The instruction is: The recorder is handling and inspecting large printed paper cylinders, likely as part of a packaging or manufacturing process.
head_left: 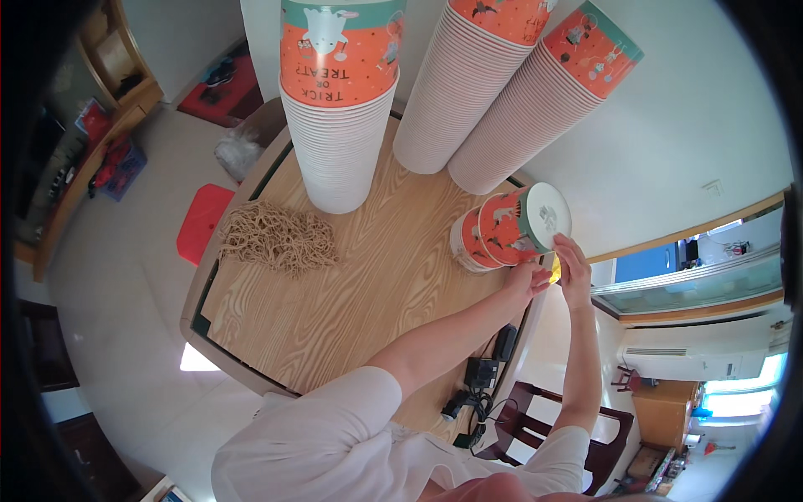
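Observation:
At the table's right edge lies a short stack of orange paper buckets (502, 230) with teal bands, tilted so a white round end faces right. Beside it, my left hand (529, 280) is closed, its fingers curled near the buckets' lower side; what they pinch is hidden. My right hand (574, 266) has bent fingers, their tips at the rim of the white end. A small yellow thing (555, 269) shows between both hands, against the right one; its kind is unclear. A tangled pile of tan cords (276, 238) rests on the table's left side.
Three tall nested bucket stacks stand at the back: a left one (339, 151), a middle one (460, 84) and a right one (527, 117). Black power adapters (481, 373) with cables lie at the wooden table's (376, 251) near right edge. A red stool (203, 222) and dark chair (615, 439) flank it.

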A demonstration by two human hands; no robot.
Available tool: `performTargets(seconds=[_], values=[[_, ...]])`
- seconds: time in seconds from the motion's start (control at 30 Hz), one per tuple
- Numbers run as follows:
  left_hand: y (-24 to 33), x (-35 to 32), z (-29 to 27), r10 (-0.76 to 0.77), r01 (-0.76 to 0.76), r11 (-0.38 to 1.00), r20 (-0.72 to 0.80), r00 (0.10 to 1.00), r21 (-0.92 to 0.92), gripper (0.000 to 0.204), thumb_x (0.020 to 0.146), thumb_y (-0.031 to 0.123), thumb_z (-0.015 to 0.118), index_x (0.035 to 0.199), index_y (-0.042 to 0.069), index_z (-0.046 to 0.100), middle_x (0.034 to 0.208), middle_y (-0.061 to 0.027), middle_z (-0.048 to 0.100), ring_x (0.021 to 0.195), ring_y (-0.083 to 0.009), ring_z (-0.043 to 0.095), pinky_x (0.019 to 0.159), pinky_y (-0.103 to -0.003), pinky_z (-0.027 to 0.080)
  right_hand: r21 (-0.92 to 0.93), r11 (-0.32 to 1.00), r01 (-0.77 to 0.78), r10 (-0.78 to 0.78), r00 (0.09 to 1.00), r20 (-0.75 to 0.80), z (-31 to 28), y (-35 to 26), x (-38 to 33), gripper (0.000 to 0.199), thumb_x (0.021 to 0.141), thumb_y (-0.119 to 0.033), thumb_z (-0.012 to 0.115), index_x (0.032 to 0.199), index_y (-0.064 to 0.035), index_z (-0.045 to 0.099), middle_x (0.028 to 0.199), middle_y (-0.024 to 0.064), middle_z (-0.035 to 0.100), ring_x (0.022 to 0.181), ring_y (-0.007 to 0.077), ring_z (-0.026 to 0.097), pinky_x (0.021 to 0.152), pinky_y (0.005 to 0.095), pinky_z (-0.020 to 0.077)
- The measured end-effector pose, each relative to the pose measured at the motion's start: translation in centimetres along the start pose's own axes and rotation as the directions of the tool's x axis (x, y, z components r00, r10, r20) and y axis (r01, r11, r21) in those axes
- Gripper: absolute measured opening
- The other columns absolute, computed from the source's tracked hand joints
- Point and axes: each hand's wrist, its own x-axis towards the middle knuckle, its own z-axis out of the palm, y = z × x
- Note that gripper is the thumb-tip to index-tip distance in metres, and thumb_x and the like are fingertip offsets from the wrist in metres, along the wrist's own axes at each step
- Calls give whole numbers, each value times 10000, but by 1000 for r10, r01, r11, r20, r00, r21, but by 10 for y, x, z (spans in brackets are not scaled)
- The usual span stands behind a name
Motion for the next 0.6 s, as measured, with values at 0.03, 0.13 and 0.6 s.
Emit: performTargets(seconds=[0.03, 0.13, 0.6], values=[[-1, 0, -1, -3, 3, 1000, -9, 1000, 1, 162, 746, 53, 474, 902, 83, 442, 830, -80, 549, 810, -210, 578, 721, -372, 469, 6, 1000, -7, 7, 1000, 2, 2, 3, 0, 161, 752, 87, 472, 875, 2, 530, 1006, 130, 556, 940, 283, 540, 783, 318, 445], [1, -3, -15, 4, -3, 999, -32, 999, 34, 110, 751, 81, 493, 858, 76, 467, 826, -84, 549, 790, -207, 580, 705, -378, 477, 11, 1000, 4, -5, 999, 35, 5, 11, 0, 255, 648, 138, 497, 863, 2, 519, 983, 128, 551, 932, 305, 526, 773, 344, 441], [31, 30, -111, 384, -285, 919, -451, 806, 272, 185, 721, 144, 618, 587, 106, 497, 524, 2, 473, 413, -84, 421, 357, -210, 313, 55, 998, -5, 5, 1000, -1, 18, 24, -7, 274, 626, 163, 493, 842, -4, 525, 965, 130, 555, 920, 303, 531, 774, 333, 440]])
